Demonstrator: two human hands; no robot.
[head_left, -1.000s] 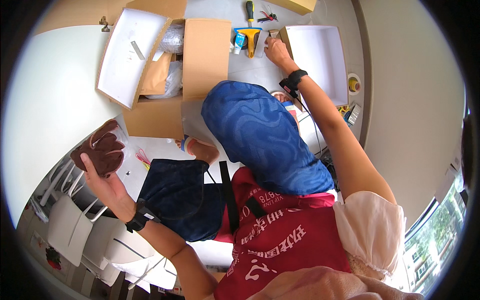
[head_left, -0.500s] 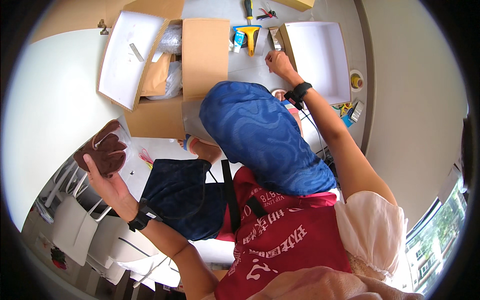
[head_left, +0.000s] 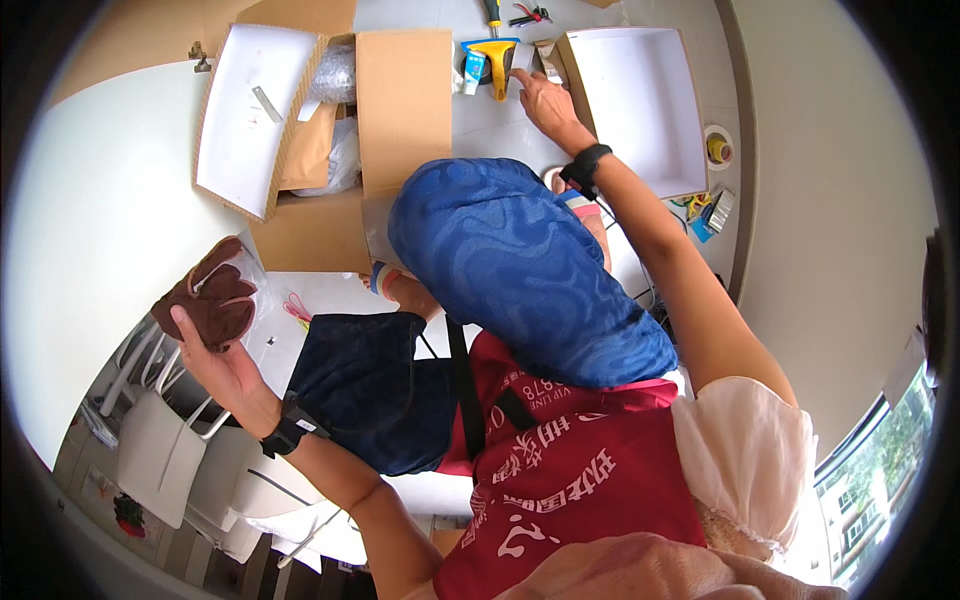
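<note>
Floor (head_left: pixel 488 130) cluttered to its right edge, probably why left hand (head_left: pixel 222 378) holds brown fabric (head_left: pixel 212 308) clear; right hand (head_left: pixel 548 106) near squeegee (head_left: pixel 500 84), can't tell its grip.

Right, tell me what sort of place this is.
Probably an indoor room serving as a makeshift workspace: see the open brown cardboard box, yellow-and-blue T-shaped tool and off-white tubular-framed chairs.

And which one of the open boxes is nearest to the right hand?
The white-lined box just to the right of the right hand; the other white-lined box and the brown carton are farther left.
</note>
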